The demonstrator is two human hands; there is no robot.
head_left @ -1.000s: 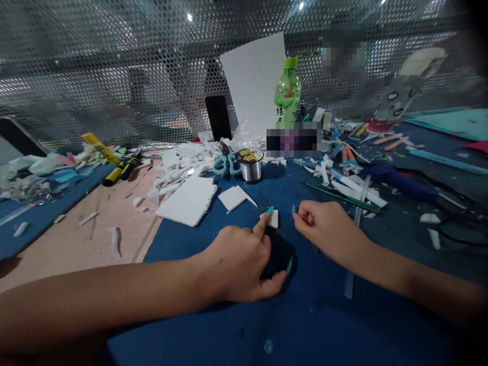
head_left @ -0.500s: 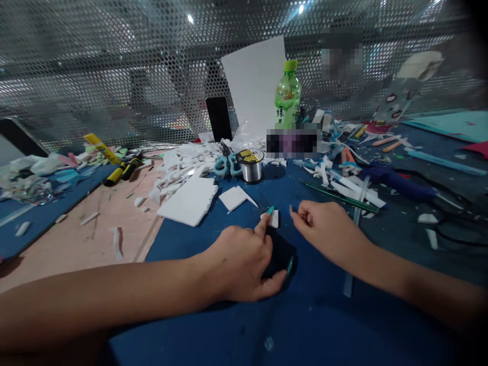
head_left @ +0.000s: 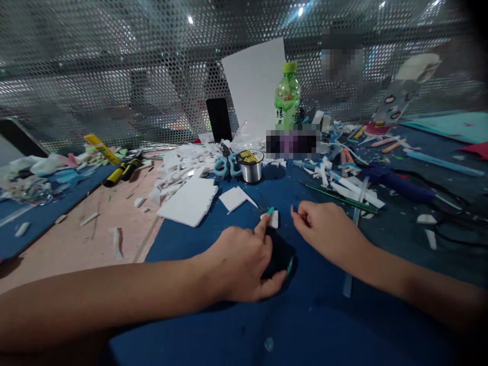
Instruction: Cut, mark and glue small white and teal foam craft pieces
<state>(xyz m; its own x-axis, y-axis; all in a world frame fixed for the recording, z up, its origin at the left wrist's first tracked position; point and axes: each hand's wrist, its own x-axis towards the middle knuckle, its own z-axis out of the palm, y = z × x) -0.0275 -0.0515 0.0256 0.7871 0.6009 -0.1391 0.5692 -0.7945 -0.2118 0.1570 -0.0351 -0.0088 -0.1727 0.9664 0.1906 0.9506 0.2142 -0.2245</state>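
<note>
My left hand lies over the blue mat with its index fingertip pressing on a small white foam piece. The thumb is stretched out to the right, apart from the index finger, and the other fingers curl under. To the right of that piece, my right hand is closed in a pinch, just apart from the foam. What its fingers hold, if anything, is too small to make out. Beyond the left hand lie a square white foam piece and a larger white foam sheet. A spool of silvery wire stands behind them.
Light-blue-handled scissors lie beside the spool, before a heap of white scraps. A green bottle and a dark phone stand at the back. At right are a blue glue gun and a green stick.
My right hand has shifted very slightly to the right. The left hand and the small foam piece under its finger look unchanged.
</note>
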